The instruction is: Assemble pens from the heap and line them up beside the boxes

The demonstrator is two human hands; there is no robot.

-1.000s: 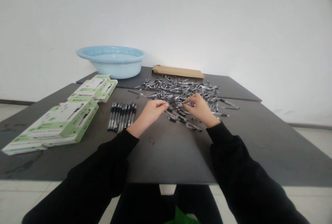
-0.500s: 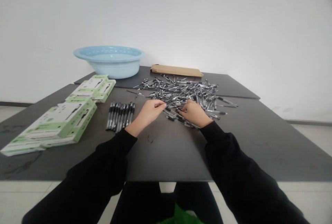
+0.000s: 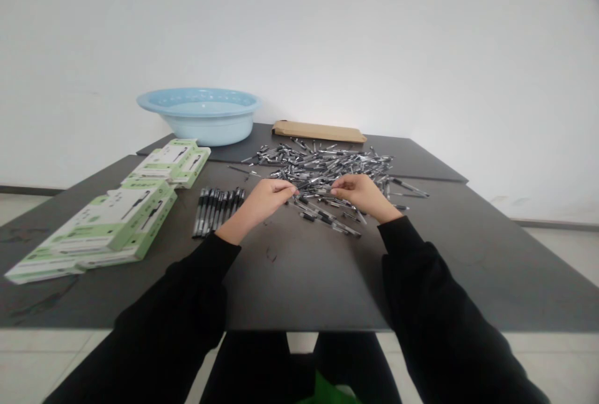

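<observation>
A loose pile of black and clear pens [image 3: 322, 164] lies on the dark table. At the pile's near left edge is my left hand [image 3: 269, 198], its thumb and fingers pinched together on something I cannot make out. My right hand [image 3: 360, 193] is over the near right part of the pile, also pinched, facing the left one; a pen seems to lie between the two hands, but its ends are unclear. Left of my left hand, a row of several pens [image 3: 216, 211] lies side by side on the table.
Green and white pen boxes [image 3: 112, 217] are stacked along the left side. Behind them stands a light blue basin [image 3: 210, 126]. A flat brown cardboard piece [image 3: 318, 131] lies at the back, near the white wall.
My right hand has risen slightly and moved right, uncovering pens at the pile's near edge. My left hand has shifted slightly left. The view has tilted slightly.
</observation>
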